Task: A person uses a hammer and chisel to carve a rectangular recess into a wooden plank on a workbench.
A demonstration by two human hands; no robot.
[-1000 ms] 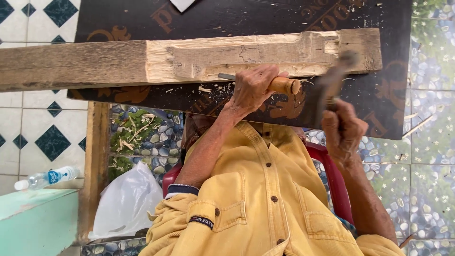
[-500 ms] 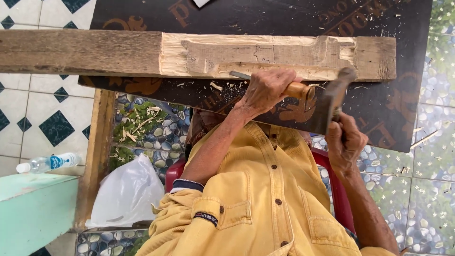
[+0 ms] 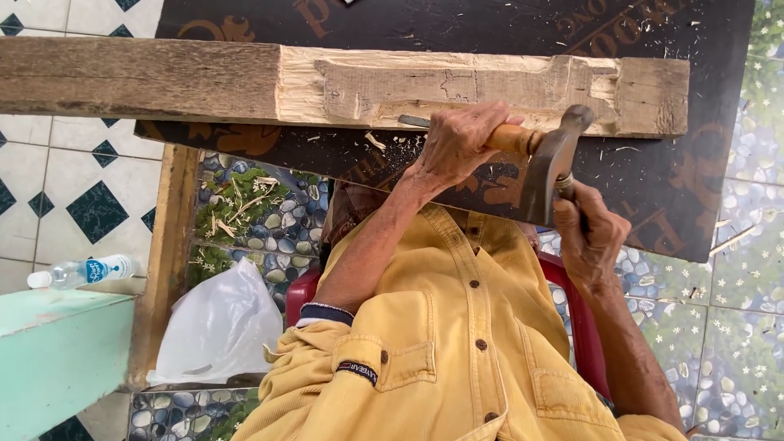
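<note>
A dark surface (image 3: 694, 204) carries a long timber beam (image 3: 147, 77) along its far edge. The left hand (image 3: 457, 143) is clamped on a wooden-handled chisel (image 3: 510, 137) against the beam; the right hand (image 3: 592, 237) is clamped on a hammer (image 3: 551, 167) touching the chisel's handle end.

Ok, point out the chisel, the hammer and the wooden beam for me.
chisel (image 3: 512, 139): head view, on the bare end of its wooden handle.
hammer (image 3: 549, 170): head view, on the dark metal head.
wooden beam (image 3: 457, 82): head view, on the pale carved recess.
</note>
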